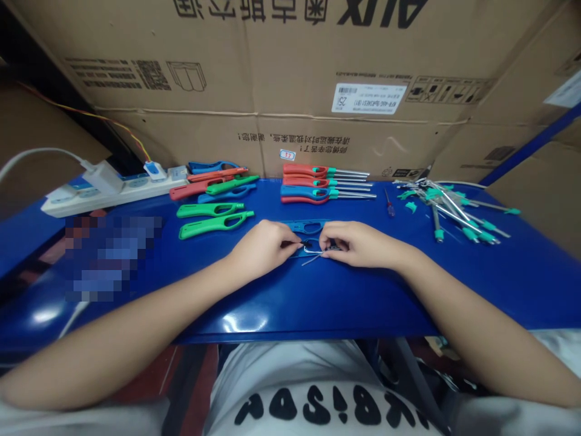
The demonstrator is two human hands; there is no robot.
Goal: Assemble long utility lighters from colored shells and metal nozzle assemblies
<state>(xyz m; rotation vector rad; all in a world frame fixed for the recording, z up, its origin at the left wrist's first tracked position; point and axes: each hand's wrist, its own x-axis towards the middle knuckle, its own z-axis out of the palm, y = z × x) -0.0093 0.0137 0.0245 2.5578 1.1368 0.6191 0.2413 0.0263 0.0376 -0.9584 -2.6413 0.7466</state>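
Held fine wires (313, 251) in narrow pinches of left hand (267, 245) and right hand (351, 242) — over a blue lighter casing (298, 252).
Read farther off, upside down on the carton (295, 66): "25" on a white label (369, 99) — then bold "AUX" lettering (380, 12).

Hands (356, 244) partly hide the blue handle pieces (295, 227); pinched thin parts (313, 251) blurred
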